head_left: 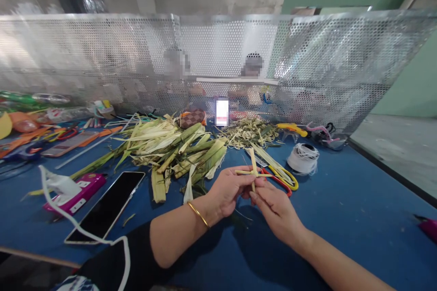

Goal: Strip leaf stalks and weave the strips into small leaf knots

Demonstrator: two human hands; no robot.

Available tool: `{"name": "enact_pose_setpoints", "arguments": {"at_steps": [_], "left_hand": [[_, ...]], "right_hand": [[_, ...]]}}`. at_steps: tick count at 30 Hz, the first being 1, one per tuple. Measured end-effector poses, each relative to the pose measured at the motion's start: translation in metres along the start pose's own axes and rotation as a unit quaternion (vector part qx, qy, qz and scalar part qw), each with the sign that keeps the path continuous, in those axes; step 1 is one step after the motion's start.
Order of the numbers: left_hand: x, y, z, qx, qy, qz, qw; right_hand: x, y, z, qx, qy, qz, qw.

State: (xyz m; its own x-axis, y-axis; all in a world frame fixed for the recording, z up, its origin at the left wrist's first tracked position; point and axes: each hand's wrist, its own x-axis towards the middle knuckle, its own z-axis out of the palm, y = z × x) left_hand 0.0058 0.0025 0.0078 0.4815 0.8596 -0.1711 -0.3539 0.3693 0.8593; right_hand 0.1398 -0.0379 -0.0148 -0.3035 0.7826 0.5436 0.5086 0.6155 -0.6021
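Note:
Both my hands meet above the blue table around a small cross of pale husk strips (253, 159). My left hand (228, 188) pinches it near the centre, a gold bangle on that wrist. From below, the fingers of my right hand (277, 207) close on the cross's lower strip. Just behind them lie scissors (294, 181) with red and yellow handles, partly hidden by the hands. A heap of green and yellow corn husks (174, 145) spreads to the left. Thin shredded husk (251, 132) is piled beyond the hands.
At the right stands a spool of white string (303, 159). A tablet (107, 207) and a magenta power strip (77, 193) with a white cable lie at the left. A lit phone (222, 112) leans by the perforated metal screen (218, 32). Two people sit behind it.

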Motion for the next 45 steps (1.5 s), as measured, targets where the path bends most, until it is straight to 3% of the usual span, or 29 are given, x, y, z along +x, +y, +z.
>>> {"name": "enact_pose_setpoints", "arguments": {"at_steps": [6, 10, 11, 16, 20, 30, 34, 36, 39, 42, 45], "left_hand": [[0.004, 0.011, -0.004, 0.036, 0.021, -0.028, 0.999], [0.003, 0.020, -0.006, 0.038, 0.015, -0.044, 0.998], [0.003, 0.020, -0.006, 0.044, 0.011, -0.047, 0.998], [0.003, 0.010, -0.005, 0.165, 0.024, -0.004, 0.986], [0.003, 0.003, -0.002, 0.255, 0.049, 0.021, 0.965], [0.010, -0.009, -0.005, 0.259, 0.035, 0.059, 0.963], [0.013, 0.003, -0.010, 0.234, 0.032, 0.026, 0.971], [0.013, 0.011, -0.012, 0.212, 0.023, 0.015, 0.977], [0.011, 0.017, -0.014, 0.212, -0.009, -0.003, 0.977], [0.008, 0.016, -0.012, 0.246, -0.026, -0.023, 0.969], [0.006, 0.012, -0.010, 0.290, -0.047, -0.015, 0.956]], "right_hand": [[-0.005, -0.002, 0.000, -0.083, -0.009, 0.037, 0.996], [-0.004, 0.001, -0.014, -0.159, 0.141, 0.112, 0.971], [-0.002, 0.003, -0.017, -0.156, 0.152, 0.130, 0.967], [0.004, 0.012, -0.013, -0.083, 0.010, 0.156, 0.984], [0.001, 0.010, -0.006, -0.092, 0.010, 0.139, 0.986], [-0.003, 0.000, 0.001, -0.108, 0.005, 0.040, 0.993], [-0.001, 0.000, -0.008, -0.073, 0.023, 0.119, 0.990], [0.002, 0.002, -0.015, -0.027, 0.107, 0.187, 0.976], [0.008, 0.007, -0.024, 0.083, 0.214, 0.284, 0.931], [0.014, 0.011, -0.025, 0.202, 0.161, 0.327, 0.909], [0.015, 0.013, -0.023, 0.221, 0.114, 0.324, 0.913]]}}
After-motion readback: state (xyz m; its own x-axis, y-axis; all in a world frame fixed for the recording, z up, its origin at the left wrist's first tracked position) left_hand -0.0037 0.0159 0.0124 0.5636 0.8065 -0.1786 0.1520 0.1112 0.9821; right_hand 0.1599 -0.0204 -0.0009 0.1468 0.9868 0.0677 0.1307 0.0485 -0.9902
